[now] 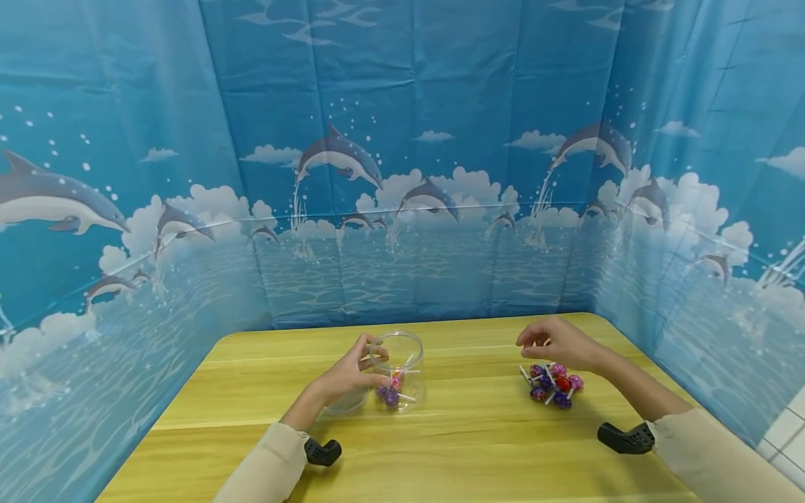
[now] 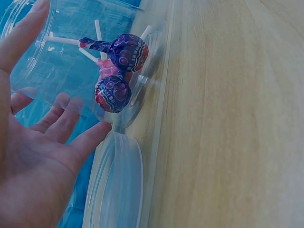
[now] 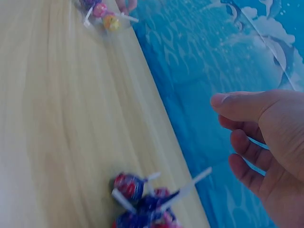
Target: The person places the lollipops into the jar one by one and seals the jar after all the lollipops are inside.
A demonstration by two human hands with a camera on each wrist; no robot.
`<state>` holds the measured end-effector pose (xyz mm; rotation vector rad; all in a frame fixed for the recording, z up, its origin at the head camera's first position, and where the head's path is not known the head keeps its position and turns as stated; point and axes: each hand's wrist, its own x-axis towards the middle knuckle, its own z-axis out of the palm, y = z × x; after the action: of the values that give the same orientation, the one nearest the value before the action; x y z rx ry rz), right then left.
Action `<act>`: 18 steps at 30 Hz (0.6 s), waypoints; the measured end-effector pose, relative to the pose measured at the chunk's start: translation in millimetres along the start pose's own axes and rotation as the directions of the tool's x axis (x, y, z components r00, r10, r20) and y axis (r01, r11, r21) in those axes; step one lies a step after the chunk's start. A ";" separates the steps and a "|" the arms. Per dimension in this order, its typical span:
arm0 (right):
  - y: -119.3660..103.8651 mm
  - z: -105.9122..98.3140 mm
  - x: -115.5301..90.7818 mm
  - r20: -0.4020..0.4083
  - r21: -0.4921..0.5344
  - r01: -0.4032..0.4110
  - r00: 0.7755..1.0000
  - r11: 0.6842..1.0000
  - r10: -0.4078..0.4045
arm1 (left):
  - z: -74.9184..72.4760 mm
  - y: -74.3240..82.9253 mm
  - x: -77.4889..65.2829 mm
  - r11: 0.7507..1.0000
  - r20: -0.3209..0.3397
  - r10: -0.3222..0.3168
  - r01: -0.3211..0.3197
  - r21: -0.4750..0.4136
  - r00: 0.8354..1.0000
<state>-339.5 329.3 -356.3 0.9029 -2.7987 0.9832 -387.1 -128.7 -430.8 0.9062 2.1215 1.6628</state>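
My left hand [image 1: 348, 372] holds a clear plastic jar [image 1: 415, 360] by its side, with the thumb and fingers spread round the wall. Inside the jar, at the bottom, lie several lollipops [image 2: 114, 94] in purple, pink and yellow wrappers with white sticks. Beside the jar, under the left hand, is a round translucent lid [image 2: 121, 183]. Over on the right, my right hand [image 1: 562, 342] hovers just above a pile of lollipops [image 1: 553, 383] in purple, pink and red wrappers. Its fingers are loosely bent, and the right wrist view shows nothing between them.
Everything stands on a yellowish wood-grain table [image 1: 465, 447]. A blue curtain [image 1: 440, 265] printed with dolphins and clouds hangs behind the table and along both sides. White floor tiles [image 1: 786, 436] show at the far right.
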 end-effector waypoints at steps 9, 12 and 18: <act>28.9 0.9 -41.3 -0.024 -0.050 -0.013 1.000 0.999 0.012 | 0.2 -0.4 -0.7 1.000 0.000 0.003 -0.003 0.010 1.000; 41.2 3.2 -54.1 -0.020 -0.030 -0.014 1.000 0.999 0.014 | 0.0 0.0 -0.9 1.000 -0.002 0.003 -0.003 0.009 1.000; 63.5 16.2 -71.5 -0.055 -0.069 0.059 0.997 0.996 -0.063 | -0.2 -0.5 0.1 1.000 -0.004 0.003 -0.003 0.015 1.000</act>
<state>-311.9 396.4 -420.7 0.9304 -2.7222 0.8868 -387.5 -128.8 -431.3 0.9117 2.1394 1.6538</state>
